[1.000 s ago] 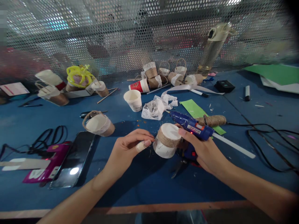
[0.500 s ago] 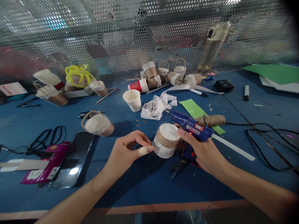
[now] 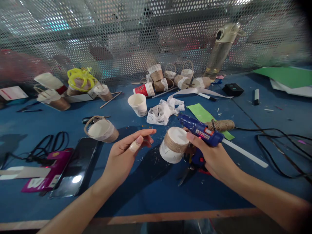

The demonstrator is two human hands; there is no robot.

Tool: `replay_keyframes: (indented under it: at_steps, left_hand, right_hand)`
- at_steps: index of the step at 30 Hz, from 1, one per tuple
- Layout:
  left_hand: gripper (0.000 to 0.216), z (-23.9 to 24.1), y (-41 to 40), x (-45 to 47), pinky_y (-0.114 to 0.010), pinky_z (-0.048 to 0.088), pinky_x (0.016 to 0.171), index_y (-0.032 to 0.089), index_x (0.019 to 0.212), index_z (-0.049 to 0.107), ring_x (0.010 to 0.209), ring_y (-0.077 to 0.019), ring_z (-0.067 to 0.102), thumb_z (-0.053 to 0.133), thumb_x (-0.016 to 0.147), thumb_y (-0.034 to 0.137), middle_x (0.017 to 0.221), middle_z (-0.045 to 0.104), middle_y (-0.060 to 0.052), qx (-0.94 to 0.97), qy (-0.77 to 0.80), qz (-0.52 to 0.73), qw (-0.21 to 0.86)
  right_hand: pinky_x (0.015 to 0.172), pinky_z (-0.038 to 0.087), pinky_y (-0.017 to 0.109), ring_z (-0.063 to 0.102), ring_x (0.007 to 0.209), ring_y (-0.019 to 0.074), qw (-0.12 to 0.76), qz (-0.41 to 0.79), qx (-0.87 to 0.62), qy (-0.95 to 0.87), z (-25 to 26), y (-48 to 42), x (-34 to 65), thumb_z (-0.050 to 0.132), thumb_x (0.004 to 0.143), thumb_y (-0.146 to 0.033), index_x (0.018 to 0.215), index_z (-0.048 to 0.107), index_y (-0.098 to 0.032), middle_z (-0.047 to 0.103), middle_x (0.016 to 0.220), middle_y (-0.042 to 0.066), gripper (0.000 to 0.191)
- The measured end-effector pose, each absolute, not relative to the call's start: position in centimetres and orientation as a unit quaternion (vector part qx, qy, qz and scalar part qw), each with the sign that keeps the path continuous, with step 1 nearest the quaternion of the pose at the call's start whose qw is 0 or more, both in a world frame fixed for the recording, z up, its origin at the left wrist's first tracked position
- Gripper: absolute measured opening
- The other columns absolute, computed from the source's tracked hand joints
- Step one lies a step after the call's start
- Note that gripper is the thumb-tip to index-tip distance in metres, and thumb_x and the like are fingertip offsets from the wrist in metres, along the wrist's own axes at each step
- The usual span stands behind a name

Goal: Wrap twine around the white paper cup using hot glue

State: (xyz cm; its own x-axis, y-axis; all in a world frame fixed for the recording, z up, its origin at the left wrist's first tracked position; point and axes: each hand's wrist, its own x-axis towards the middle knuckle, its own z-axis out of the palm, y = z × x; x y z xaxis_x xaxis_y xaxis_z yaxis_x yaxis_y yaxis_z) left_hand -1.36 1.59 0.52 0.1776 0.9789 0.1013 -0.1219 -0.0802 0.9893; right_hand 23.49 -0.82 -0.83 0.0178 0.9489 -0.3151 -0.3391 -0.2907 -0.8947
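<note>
My right hand (image 3: 212,156) grips a blue hot glue gun (image 3: 196,128), a white glue stick jutting from its back. The same hand's thumb presses on the edge of an upside-down paper cup (image 3: 170,154). Brown twine (image 3: 175,143) is wound around the cup near its upturned base. To the cup's left, my left hand (image 3: 128,151) is open and apart from it, with a plaster on the thumb. Dark-bladed scissors (image 3: 184,175) lie partly hidden under the cup and gun. A twine-handled cup basket (image 3: 102,129) stands beyond my left hand.
White lace (image 3: 161,112), an empty paper cup (image 3: 137,104) and a twine roll (image 3: 221,125) lie ahead. Several small baskets (image 3: 156,73) and a bottle (image 3: 219,53) stand by the perforated metal screen (image 3: 122,39). A phone (image 3: 75,167) lies left; a black cable (image 3: 270,131) loops right.
My left hand has let go of the cup's side and drawn back to the left, its fingers opening. The cup has tilted slightly in my right hand.
</note>
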Motion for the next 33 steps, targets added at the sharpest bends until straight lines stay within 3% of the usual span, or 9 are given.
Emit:
replay_keyframes:
  at_steps: [5, 8, 12, 16, 19, 21, 25, 27, 33]
  left_hand:
    - [0.022, 1.2, 2.1, -1.1, -0.023, 0.060, 0.073, 0.028, 0.110, 0.083, 0.091, -0.0147, 0.071, 0.072, 0.095, 0.038, 0.118, 0.081, -0.005, 0.465, 0.364, 0.577, 0.564]
    - [0.012, 1.1, 2.2, -1.4, -0.024, 0.061, 0.076, 0.031, 0.094, 0.086, 0.083, -0.0134, 0.072, 0.081, 0.087, 0.040, 0.097, 0.084, -0.001, 0.457, 0.380, 0.611, 0.523]
    - [0.006, 0.6, 1.9, -1.6, -0.024, 0.058, 0.080, 0.031, 0.077, 0.085, 0.081, -0.0137, 0.071, 0.090, 0.076, 0.033, 0.083, 0.082, 0.001, 0.498, 0.421, 0.562, 0.509]
    - [0.015, 0.7, 1.7, -1.2, -0.022, 0.055, 0.075, 0.025, 0.067, 0.079, 0.077, -0.0122, 0.069, 0.093, 0.071, 0.023, 0.076, 0.076, 0.002, 0.523, 0.433, 0.515, 0.523]
    - [0.020, 0.7, 1.8, -1.1, -0.020, 0.054, 0.072, 0.022, 0.070, 0.074, 0.074, -0.0099, 0.066, 0.094, 0.069, 0.019, 0.075, 0.073, 0.004, 0.525, 0.463, 0.496, 0.513]
    - [0.015, 0.6, 1.8, -1.2, -0.018, 0.053, 0.072, 0.023, 0.078, 0.075, 0.072, -0.0086, 0.066, 0.090, 0.076, 0.024, 0.075, 0.072, 0.004, 0.530, 0.477, 0.476, 0.515]
    - [0.013, 0.3, 1.9, -1.4, -0.018, 0.054, 0.083, 0.027, 0.091, 0.078, 0.083, -0.0093, 0.070, 0.086, 0.082, 0.024, 0.086, 0.076, 0.004, 0.548, 0.457, 0.464, 0.525]
    - [0.017, 0.4, 1.8, -1.3, -0.019, 0.054, 0.088, 0.029, 0.091, 0.079, 0.089, -0.0104, 0.070, 0.088, 0.079, 0.022, 0.089, 0.076, 0.004, 0.550, 0.453, 0.469, 0.522]
    - [0.002, 0.9, 1.6, -1.1, -0.024, 0.055, 0.082, 0.025, 0.081, 0.082, 0.084, -0.0142, 0.068, 0.084, 0.082, 0.025, 0.089, 0.077, -0.001, 0.604, 0.462, 0.420, 0.495]
  right_hand:
    - [0.100, 0.061, 0.047, 0.077, 0.109, 0.0303, 0.502, 0.626, -0.509, -0.312, -0.9, -0.7, 23.7, 0.087, 0.079, -0.049, 0.111, 0.083, -0.031, 0.082, 0.116, 0.003, 0.036]
    - [0.102, 0.060, 0.046, 0.076, 0.111, 0.0296, 0.501, 0.624, -0.509, -0.317, -0.9, -0.8, 23.7, 0.087, 0.080, -0.049, 0.113, 0.082, -0.032, 0.081, 0.119, 0.002, 0.037]
    - [0.103, 0.059, 0.045, 0.076, 0.113, 0.0287, 0.501, 0.623, -0.508, -0.321, -1.0, -0.8, 23.6, 0.086, 0.081, -0.049, 0.112, 0.082, -0.033, 0.081, 0.118, 0.001, 0.035]
    - [0.099, 0.061, 0.045, 0.077, 0.108, 0.0295, 0.497, 0.621, -0.507, -0.331, -1.4, -0.8, 23.6, 0.083, 0.083, -0.051, 0.112, 0.083, -0.034, 0.082, 0.115, 0.002, 0.033]
    - [0.098, 0.061, 0.046, 0.078, 0.107, 0.0296, 0.494, 0.619, -0.511, -0.334, -1.8, -0.9, 23.7, 0.082, 0.085, -0.051, 0.113, 0.082, -0.034, 0.082, 0.115, 0.002, 0.034]
    - [0.099, 0.060, 0.046, 0.078, 0.106, 0.0291, 0.497, 0.620, -0.508, -0.332, -1.9, -1.0, 23.7, 0.081, 0.085, -0.052, 0.115, 0.082, -0.034, 0.082, 0.114, 0.002, 0.034]
    - [0.102, 0.059, 0.046, 0.077, 0.108, 0.0292, 0.495, 0.614, -0.515, -0.336, -2.0, -1.1, 23.8, 0.082, 0.085, -0.051, 0.113, 0.082, -0.034, 0.082, 0.115, 0.002, 0.033]
    - [0.105, 0.058, 0.046, 0.077, 0.110, 0.0292, 0.495, 0.610, -0.519, -0.335, -1.9, -1.0, 23.8, 0.082, 0.084, -0.052, 0.112, 0.083, -0.033, 0.082, 0.114, 0.002, 0.034]
    - [0.102, 0.059, 0.049, 0.077, 0.109, 0.0304, 0.488, 0.618, -0.516, -0.336, -1.7, -1.1, 23.5, 0.082, 0.084, -0.053, 0.113, 0.082, -0.031, 0.082, 0.115, 0.003, 0.036]
